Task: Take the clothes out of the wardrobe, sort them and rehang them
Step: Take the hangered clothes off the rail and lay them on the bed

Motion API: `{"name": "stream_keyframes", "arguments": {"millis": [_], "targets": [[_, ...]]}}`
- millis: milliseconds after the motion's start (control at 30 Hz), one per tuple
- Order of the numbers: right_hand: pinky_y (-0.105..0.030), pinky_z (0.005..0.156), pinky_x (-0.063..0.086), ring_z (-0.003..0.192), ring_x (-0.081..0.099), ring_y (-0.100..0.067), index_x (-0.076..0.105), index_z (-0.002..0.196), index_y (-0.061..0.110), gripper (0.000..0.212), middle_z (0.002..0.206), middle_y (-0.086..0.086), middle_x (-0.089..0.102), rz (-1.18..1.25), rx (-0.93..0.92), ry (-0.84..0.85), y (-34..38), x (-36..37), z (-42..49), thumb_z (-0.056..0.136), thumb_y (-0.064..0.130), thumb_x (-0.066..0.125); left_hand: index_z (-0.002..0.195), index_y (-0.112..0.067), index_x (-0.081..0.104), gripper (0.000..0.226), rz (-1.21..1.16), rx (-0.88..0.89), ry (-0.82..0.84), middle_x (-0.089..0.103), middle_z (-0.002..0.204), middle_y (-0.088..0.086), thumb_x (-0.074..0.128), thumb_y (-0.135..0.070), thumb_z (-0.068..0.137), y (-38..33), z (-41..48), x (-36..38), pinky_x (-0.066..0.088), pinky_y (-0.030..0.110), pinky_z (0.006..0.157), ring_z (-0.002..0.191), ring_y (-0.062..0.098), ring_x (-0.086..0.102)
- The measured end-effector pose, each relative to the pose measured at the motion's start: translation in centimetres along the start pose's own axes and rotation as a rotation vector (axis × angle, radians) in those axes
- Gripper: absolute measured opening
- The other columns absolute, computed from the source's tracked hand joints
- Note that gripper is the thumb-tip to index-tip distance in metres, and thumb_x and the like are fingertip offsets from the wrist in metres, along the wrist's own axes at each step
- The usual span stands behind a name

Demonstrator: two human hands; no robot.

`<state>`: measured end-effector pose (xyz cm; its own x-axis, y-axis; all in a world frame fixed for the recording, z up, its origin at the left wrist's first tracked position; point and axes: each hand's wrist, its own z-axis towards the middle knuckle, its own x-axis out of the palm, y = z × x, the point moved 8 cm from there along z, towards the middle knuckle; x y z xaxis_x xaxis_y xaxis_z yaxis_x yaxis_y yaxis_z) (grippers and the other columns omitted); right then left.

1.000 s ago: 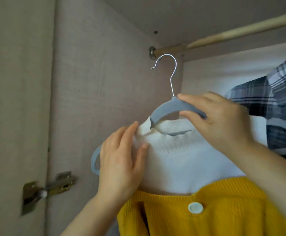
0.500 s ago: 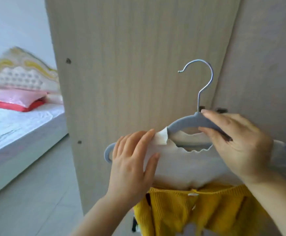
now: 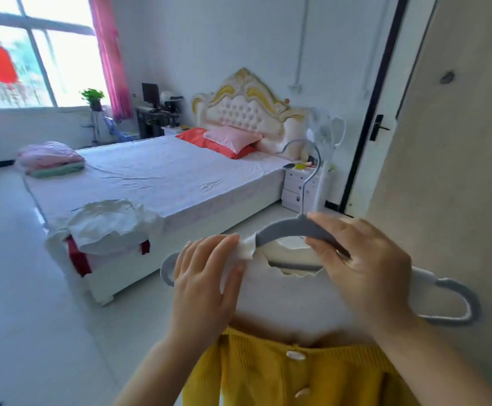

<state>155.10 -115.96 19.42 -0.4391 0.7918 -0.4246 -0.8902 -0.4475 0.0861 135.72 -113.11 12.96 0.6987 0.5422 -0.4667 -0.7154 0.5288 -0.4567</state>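
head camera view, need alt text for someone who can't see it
Two bare hands hold a grey hanger carrying a white and yellow knit top; the left hand pinches the white collar, the right hand grips the hanger's shoulder. Behind lies a bed with a white garment on its near corner and folded bedding farther back.

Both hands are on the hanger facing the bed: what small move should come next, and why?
Probably carry the hanger to the bed and lay it beside the white pile: the left hand pinches the collar, the right hand holds the hanger.
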Motion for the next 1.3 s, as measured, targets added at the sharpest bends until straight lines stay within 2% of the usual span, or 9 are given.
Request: {"name": "stream_keyframes", "arguments": {"millis": [133,300,500,667,867,1067,1200,1300], "targets": [[-0.021,0.062,0.045,0.067,0.063,-0.018,0.07,0.106,0.018,0.035,0.082,-0.001,0.069,0.163,0.048,0.032,3.2,9.4,1.7,0.076,0.034,0.067,0.115,-0.01,0.062,0.038,0.13,-0.061,-0.066,0.061,0.111,0.004,0.047,-0.031,0.087,8.0,1.8,-2.9,0.025,0.025,0.099,0.108,0.018,0.045],[-0.019,0.058,0.045,0.067,0.055,-0.007,0.069,0.107,0.015,0.035,0.081,-0.001,0.069,0.344,-0.01,0.044,7.3,20.7,5.1,0.077,0.032,0.066,0.117,-0.014,0.061,0.037,0.24,-0.142,-0.091,0.06,0.114,0.002,0.045,-0.033,0.089,18.4,4.7,-5.4,0.034,0.034,0.098,0.11,0.016,0.044],[-0.024,0.052,0.051,0.065,0.059,-0.011,0.069,0.106,0.014,0.034,0.081,-0.001,0.069,0.492,-0.055,0.078,11.3,33.1,8.6,0.075,0.028,0.071,0.118,-0.014,0.06,0.038,0.362,-0.204,-0.068,0.06,0.115,0.003,0.043,-0.033,0.089,28.9,7.7,-7.3,0.034,0.034,0.095,0.11,0.016,0.043],[-0.029,0.058,0.054,0.066,0.063,-0.017,0.068,0.107,0.015,0.042,0.082,-0.003,0.068,0.592,0.029,0.174,12.9,43.2,11.5,0.068,0.02,0.081,0.119,-0.014,0.06,0.042,0.429,-0.297,-0.054,0.06,0.116,0.004,0.042,-0.035,0.088,36.5,10.5,-7.3,0.035,0.033,0.093,0.109,0.02,0.048],[-0.037,0.057,0.054,0.07,0.065,-0.023,0.07,0.096,0.018,0.031,0.084,-0.001,0.069,0.643,0.032,0.265,13.4,56.1,14.9,0.067,0.022,0.082,0.122,-0.015,0.059,0.044,0.515,-0.4,-0.022,0.061,0.117,0.003,0.041,-0.037,0.088,45.9,14.2,-5.1,0.038,0.035,0.091,0.107,0.028,0.054],[-0.026,0.064,0.05,0.074,0.064,-0.015,0.07,0.094,0.021,0.028,0.085,0.006,0.068,0.771,0.04,0.351,13.8,68.3,19.6,0.068,0.024,0.081,0.119,-0.013,0.06,0.042,0.621,-0.447,-0.053,0.063,0.113,0.005,0.043,-0.034,0.087,53.8,20.2,-3.6,0.044,0.042,0.089,0.103,0.029,0.057],[-0.024,0.064,0.048,0.073,0.06,-0.01,0.07,0.094,0.021,0.028,0.086,0.006,0.068,0.83,0.034,0.404,14.8,75.9,22.4,0.068,0.025,0.08,0.119,-0.013,0.06,0.037,0.668,-0.501,-0.059,0.063,0.113,0.006,0.053,-0.029,0.086,59.6,23.4,-3.0,0.038,0.038,0.09,0.103,0.031,0.057],[-0.023,0.064,0.049,0.073,0.06,-0.008,0.07,0.093,0.021,0.028,0.085,0.008,0.068,0.847,0.023,0.442,15.9,81.6,23.7,0.067,0.027,0.08,0.12,-0.012,0.059,0.039,0.677,-0.522,-0.048,0.062,0.113,0.006,0.056,-0.026,0.084,64.6,25.3,-2.5,0.04,0.04,0.09,0.104,0.03,0.057]]}}
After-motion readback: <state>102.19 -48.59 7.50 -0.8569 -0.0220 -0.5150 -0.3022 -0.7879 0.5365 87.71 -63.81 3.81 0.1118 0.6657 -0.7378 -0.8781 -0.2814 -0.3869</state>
